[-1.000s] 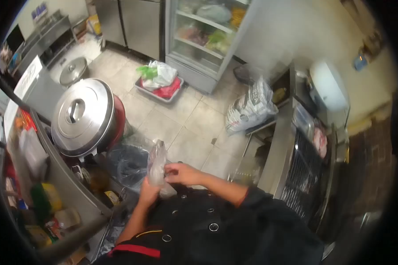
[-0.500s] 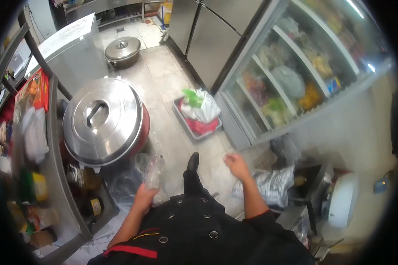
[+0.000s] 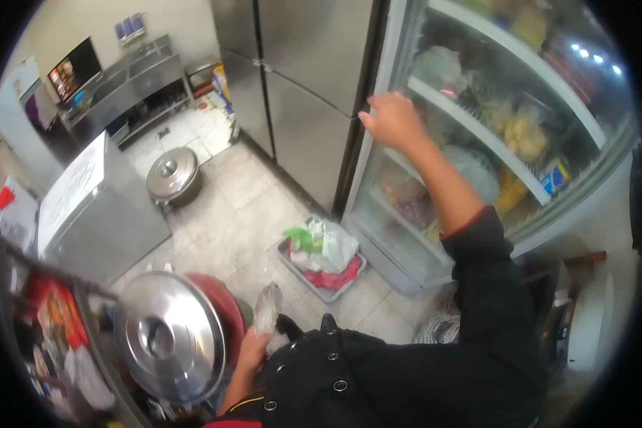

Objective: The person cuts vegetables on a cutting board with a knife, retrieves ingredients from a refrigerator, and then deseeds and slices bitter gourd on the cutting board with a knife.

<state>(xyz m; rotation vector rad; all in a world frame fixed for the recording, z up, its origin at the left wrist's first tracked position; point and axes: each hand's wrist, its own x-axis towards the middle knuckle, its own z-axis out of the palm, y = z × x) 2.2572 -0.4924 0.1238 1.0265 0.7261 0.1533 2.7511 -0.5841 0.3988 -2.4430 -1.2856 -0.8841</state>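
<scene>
One small, clear plastic bag with pale contents (image 3: 267, 310) was in the left hand (image 3: 251, 349), held in front of the dark jacket (image 3: 399, 378) with its narrow end pointing up and away. The fingers of that hand were closed around its lower part, a one-handed hold that seemed meant to support the soft bag while leaving the other arm free to reach. What was inside was too blurred to name.

The right hand (image 3: 394, 120) was raised well apart from the bag, at the near side edge of the tall, glass-fronted refrigerator (image 3: 399, 257). Its fingers were bent rather than spread; whether they gripped the door edge or merely hovered there could not be told.

Beside the bag, a broad, round silver metal lid (image 3: 171, 328) lay with its handle upward, probably to keep a large vessel covered, next to a red rounded container (image 3: 217, 296). Near the refrigerator's base, a shallow grey plastic tub (image 3: 310, 289) held white, green and red plastic wrappings (image 3: 339, 246), its walls likely serving to keep them together and off the pale tiled floor (image 3: 246, 185).
</scene>
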